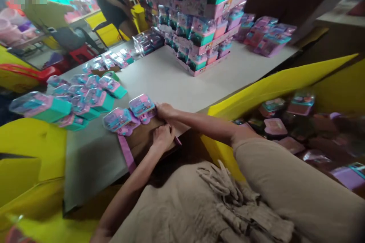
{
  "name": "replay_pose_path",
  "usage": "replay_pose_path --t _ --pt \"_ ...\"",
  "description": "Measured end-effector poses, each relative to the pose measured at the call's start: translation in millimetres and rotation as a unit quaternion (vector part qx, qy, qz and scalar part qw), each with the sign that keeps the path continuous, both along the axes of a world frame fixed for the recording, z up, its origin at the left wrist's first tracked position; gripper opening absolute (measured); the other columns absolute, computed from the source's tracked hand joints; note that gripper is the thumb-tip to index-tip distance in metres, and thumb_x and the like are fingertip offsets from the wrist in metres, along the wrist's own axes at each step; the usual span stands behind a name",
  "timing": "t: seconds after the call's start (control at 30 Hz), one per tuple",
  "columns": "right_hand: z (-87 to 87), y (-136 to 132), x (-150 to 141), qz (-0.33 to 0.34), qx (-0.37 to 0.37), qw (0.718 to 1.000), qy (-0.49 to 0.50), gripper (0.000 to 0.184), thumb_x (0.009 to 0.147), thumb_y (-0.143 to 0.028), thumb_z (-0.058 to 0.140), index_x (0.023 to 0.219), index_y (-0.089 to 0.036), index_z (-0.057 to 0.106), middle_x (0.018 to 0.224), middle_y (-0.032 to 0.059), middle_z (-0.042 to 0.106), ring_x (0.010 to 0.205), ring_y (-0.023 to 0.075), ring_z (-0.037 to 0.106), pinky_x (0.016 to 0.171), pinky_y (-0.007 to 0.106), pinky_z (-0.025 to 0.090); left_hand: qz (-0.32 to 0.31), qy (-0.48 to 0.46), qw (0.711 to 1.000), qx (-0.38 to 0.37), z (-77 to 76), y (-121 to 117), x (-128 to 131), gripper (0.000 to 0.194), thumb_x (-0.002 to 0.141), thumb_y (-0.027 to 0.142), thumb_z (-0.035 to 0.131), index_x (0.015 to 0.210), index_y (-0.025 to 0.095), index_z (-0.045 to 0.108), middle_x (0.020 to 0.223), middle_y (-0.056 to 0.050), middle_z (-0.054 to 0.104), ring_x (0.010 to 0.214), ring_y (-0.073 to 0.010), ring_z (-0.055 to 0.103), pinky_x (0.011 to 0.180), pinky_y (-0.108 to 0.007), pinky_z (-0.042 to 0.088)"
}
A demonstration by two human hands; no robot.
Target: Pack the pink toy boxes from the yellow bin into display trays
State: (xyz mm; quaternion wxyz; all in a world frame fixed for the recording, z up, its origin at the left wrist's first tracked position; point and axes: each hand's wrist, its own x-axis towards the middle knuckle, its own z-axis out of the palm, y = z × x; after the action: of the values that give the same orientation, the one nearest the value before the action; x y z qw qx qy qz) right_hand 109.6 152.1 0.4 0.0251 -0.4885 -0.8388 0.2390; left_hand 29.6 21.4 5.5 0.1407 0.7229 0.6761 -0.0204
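Observation:
A shallow cardboard tray with pink edges and a brown inside lies at the table's near edge. Along its far side stand two small plastic boxes with clear lids, the left box and the right box. My left hand is over the tray's brown inside, fingers bent and closed at its right part. Just beyond it, my right hand is closed at the tray's far right corner, close beside the right box. Its fingertips are partly hidden and blurred.
Loose turquoise boxes stand in a cluster on the left of the white table. A tall stack of filled trays rises at the back. A yellow carton of boxes is at right. Other people are behind the table.

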Motion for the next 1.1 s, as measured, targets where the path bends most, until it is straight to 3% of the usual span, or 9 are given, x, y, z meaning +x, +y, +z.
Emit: replay_pose_path --t 0.1,0.17,0.2,0.33,0.53,0.67,0.87,0.97,1.1 --pt "21.0 12.1 17.8 0.037 0.019 0.999 0.006 0.044 0.096 -0.024 0.063 0.137 -0.009 0.067 0.122 0.0193 0.078 0.114 0.0308 0.074 0.093 0.034 0.057 0.022 -0.023 0.990 0.139 26.7 -3.1 -62.6 0.032 0.104 0.043 0.057 0.115 0.018 0.074 0.118 -0.016 0.075 0.115 -0.0299 0.069 0.104 -0.042 0.053" --pt "36.2 18.9 15.9 0.058 0.072 0.995 0.031 0.059 0.098 -0.034 0.065 0.150 -0.007 0.058 0.138 0.0235 0.069 0.129 0.0342 0.064 0.103 0.041 0.054 0.065 0.001 0.952 0.298 45.7 3.7 -114.5 0.054 0.098 0.053 0.065 0.136 0.014 0.064 0.137 -0.024 0.065 0.134 -0.0390 0.057 0.115 -0.055 0.045" --pt "42.9 20.4 9.9 0.078 0.113 0.990 0.045 0.071 0.097 -0.039 0.068 0.158 -0.009 0.050 0.150 0.0246 0.060 0.138 0.0361 0.056 0.109 0.047 0.050 0.063 0.023 0.946 0.317 53.1 10.5 -138.5 0.071 0.093 0.059 0.071 0.146 0.013 0.057 0.147 -0.026 0.058 0.142 -0.0432 0.049 0.119 -0.059 0.040" --pt "55.3 22.0 -24.6 0.230 0.232 0.945 -0.001 0.099 0.085 -0.047 0.084 0.169 -0.027 0.035 0.164 0.0208 0.046 0.142 0.0402 0.042 0.114 0.062 0.039 -0.041 0.081 0.979 0.182 62.1 47.0 -195.6 0.078 0.089 0.055 0.077 0.153 0.015 0.053 0.136 -0.023 0.064 0.129 -0.0435 0.058 0.110 -0.057 0.046" --pt "41.0 53.7 -23.0 0.307 0.258 0.916 -0.035 0.077 0.097 -0.047 0.071 0.166 -0.027 0.042 0.147 0.0202 0.055 0.123 0.0343 0.049 0.105 0.053 0.041 -0.164 0.148 0.967 0.126 54.1 68.5 -200.7 0.077 0.088 0.050 0.080 0.155 0.021 0.054 0.130 -0.017 0.065 0.123 -0.0367 0.060 0.107 -0.045 0.047" --pt "32.5 63.3 -27.3 0.329 0.260 0.907 -0.027 0.078 0.098 -0.049 0.070 0.167 -0.030 0.041 0.141 0.0190 0.057 0.121 0.0333 0.046 0.104 0.054 0.041 -0.160 0.174 0.964 0.124 48.3 74.1 -198.7 0.073 0.091 0.055 0.075 0.149 0.015 0.057 0.128 -0.020 0.064 0.121 -0.0382 0.060 0.105 -0.046 0.046" --pt "40.7 48.8 -37.0 0.348 0.244 0.904 -0.041 0.089 0.094 -0.052 0.074 0.170 -0.024 0.037 0.138 0.0242 0.059 0.120 0.0366 0.051 0.104 0.063 0.043 -0.104 0.124 0.980 0.112 43.5 66.3 -186.3 0.100 0.079 0.059 0.085 0.158 0.012 0.046 0.141 -0.024 0.063 0.130 -0.0408 0.060 0.113 -0.050 0.044" --pt "49.2 49.7 -25.7 0.334 0.230 0.914 0.016 0.096 0.095 -0.061 0.070 0.173 -0.023 0.028 0.145 0.0257 0.059 0.125 0.0400 0.055 0.106 0.071 0.043 -0.055 0.022 0.982 0.178 45.7 59.9 -195.0 0.116 0.067 0.058 0.093 0.162 0.017 0.040 0.150 -0.024 0.060 0.141 -0.0422 0.055 0.120 -0.054 0.042" --pt "67.0 51.2 -0.8 0.225 0.281 0.908 0.215 0.086 0.104 -0.065 0.052 0.174 -0.021 0.024 0.143 0.0225 0.062 0.126 0.0357 0.061 0.106 0.061 0.052 0.140 -0.122 0.906 0.380 64.8 32.5 -243.7 0.091 0.083 0.051 0.080 0.160 0.018 0.045 0.146 -0.023 0.064 0.138 -0.0380 0.061 0.115 -0.055 0.049"
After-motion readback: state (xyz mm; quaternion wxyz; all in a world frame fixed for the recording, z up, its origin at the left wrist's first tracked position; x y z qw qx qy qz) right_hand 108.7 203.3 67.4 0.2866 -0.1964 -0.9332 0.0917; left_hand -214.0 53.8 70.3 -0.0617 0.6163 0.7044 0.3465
